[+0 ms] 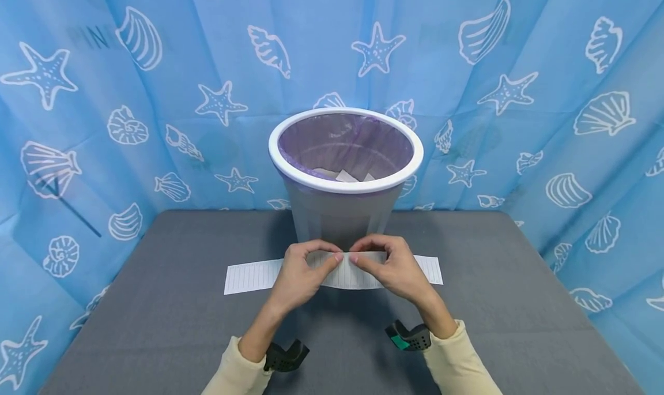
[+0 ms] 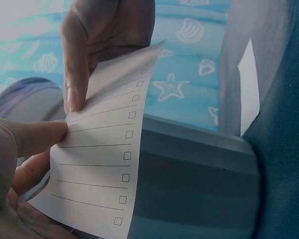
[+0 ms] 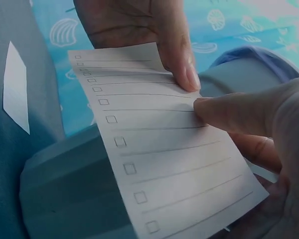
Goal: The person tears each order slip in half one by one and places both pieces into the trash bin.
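A lined paper slip (image 1: 349, 275) with a column of small checkboxes is held up in front of the bin. My left hand (image 1: 302, 273) pinches its upper edge between thumb and fingers. Close beside it, my right hand (image 1: 395, 271) pinches the same edge, the two thumbs nearly meeting at the middle. In the left wrist view the held paper (image 2: 94, 149) bends in a gentle curve, and in the right wrist view the paper (image 3: 154, 129) shows its ruled lines. One more slip (image 1: 249, 278) lies on the table to the left, another slip (image 1: 432, 270) to the right, both partly hidden by my hands.
Directly behind my hands stands a grey bin (image 1: 337, 213) with a white rim (image 1: 346, 184) and a purple liner; several paper pieces (image 1: 346, 177) lie inside. The grey table (image 1: 181, 326) backs onto a blue seashell curtain (image 1: 311, 49). Each wrist wears a black band (image 1: 285, 357).
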The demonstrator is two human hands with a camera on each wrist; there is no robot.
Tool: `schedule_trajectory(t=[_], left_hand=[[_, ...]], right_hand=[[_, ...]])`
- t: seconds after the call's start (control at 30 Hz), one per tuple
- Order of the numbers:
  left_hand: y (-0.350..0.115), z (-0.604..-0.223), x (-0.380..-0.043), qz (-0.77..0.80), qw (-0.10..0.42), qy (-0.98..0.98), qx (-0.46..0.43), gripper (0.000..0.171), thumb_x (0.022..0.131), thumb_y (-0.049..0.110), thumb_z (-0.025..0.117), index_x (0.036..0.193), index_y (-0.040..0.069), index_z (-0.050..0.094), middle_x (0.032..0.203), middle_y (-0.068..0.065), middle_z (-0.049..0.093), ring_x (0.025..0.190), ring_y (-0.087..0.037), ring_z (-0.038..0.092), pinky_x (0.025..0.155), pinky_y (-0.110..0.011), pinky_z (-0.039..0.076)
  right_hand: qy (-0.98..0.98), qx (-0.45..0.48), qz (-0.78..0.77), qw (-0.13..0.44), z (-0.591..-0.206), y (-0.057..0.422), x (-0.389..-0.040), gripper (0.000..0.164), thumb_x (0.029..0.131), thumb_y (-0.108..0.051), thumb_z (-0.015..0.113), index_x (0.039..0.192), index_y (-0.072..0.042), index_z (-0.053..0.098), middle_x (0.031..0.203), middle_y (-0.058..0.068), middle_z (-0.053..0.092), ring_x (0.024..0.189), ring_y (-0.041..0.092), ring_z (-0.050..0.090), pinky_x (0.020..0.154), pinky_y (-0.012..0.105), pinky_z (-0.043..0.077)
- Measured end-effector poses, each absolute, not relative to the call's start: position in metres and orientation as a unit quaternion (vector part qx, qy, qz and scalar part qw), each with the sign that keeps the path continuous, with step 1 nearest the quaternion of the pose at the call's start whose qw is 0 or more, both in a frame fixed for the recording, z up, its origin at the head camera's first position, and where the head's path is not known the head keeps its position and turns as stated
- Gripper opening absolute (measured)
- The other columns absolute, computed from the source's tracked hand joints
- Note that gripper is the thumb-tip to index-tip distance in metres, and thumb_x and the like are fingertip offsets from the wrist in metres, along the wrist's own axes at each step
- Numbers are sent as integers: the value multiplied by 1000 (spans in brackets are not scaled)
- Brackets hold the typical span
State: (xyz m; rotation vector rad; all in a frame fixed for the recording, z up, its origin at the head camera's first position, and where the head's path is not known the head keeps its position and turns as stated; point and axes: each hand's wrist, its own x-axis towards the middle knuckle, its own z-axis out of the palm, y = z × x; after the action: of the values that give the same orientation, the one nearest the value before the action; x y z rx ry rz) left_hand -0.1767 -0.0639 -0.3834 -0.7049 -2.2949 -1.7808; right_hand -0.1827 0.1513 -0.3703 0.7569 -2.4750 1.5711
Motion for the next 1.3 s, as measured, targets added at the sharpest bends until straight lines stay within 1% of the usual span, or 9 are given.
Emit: schedule_trajectory(t=[0.23, 0.4, 0.63, 0.77, 0.93, 1.0, 1.13, 1.3], left_hand=[[-65, -382, -176, -586, 73, -773, -234, 11, 96, 16, 73, 102, 9, 78, 101, 1, 75, 103, -17, 66, 93, -49, 49], [-65, -383, -177, -569, 68, -786, -233, 10, 96, 16, 72, 102, 10, 78, 101, 1, 75, 103, -17, 67, 93, -49, 49], [-65, -382, -176, -559, 67, -794, -231, 9, 97, 15, 70, 102, 10, 77, 101, 2, 74, 107, -19, 65, 99, -55, 45], [-64, -382, -175, -553, 58, -800, -225, 10, 99, 16, 68, 103, 10, 75, 103, 1, 72, 105, -19, 64, 94, -51, 48], [-63, -381, -174, -552, 40, -803, -223, 12, 101, 15, 65, 104, 8, 73, 103, -2, 71, 99, -18, 64, 85, -40, 50], [-64, -381, -175, -554, 34, -800, -228, 13, 101, 14, 63, 103, 6, 73, 103, -4, 71, 97, -18, 64, 83, -37, 50], [-65, -382, -178, -570, 16, -787, -234, 16, 102, 12, 61, 103, 1, 73, 103, -9, 70, 95, -19, 63, 82, -32, 50], [-67, -383, -180, -583, 10, -781, -226, 19, 102, 14, 62, 104, -2, 73, 104, -12, 71, 93, -20, 64, 78, -31, 52]], right_hand=[[-803, 262, 529, 77, -374, 149, -184, 5, 92, -12, 76, 97, -12, 77, 93, -1, 73, 83, 18, 66, 69, 32, 51], [-804, 262, 529, 75, -375, 147, -184, 6, 92, -13, 76, 98, -11, 77, 93, -1, 73, 87, 18, 68, 71, 33, 53], [-812, 255, 520, 73, -375, 146, -184, 7, 91, -14, 78, 97, -12, 78, 93, -2, 73, 89, 18, 69, 75, 34, 53], [-814, 260, 514, 78, -373, 146, -183, 4, 92, -15, 78, 95, -12, 77, 91, -4, 73, 90, 17, 69, 78, 37, 53], [-816, 271, 503, 86, -371, 143, -181, 3, 92, -14, 77, 94, -11, 77, 89, -7, 72, 88, 14, 68, 81, 42, 54], [-815, 278, 501, 90, -371, 142, -180, 1, 92, -11, 77, 93, -12, 77, 88, -7, 72, 85, 14, 68, 79, 41, 54], [-809, 289, 503, 96, -371, 141, -179, 7, 91, -8, 77, 92, -15, 76, 88, -7, 72, 83, 14, 67, 75, 36, 54], [-805, 290, 507, 104, -371, 140, -180, 7, 91, -8, 77, 93, -15, 76, 89, -7, 72, 85, 13, 68, 81, 35, 55]])
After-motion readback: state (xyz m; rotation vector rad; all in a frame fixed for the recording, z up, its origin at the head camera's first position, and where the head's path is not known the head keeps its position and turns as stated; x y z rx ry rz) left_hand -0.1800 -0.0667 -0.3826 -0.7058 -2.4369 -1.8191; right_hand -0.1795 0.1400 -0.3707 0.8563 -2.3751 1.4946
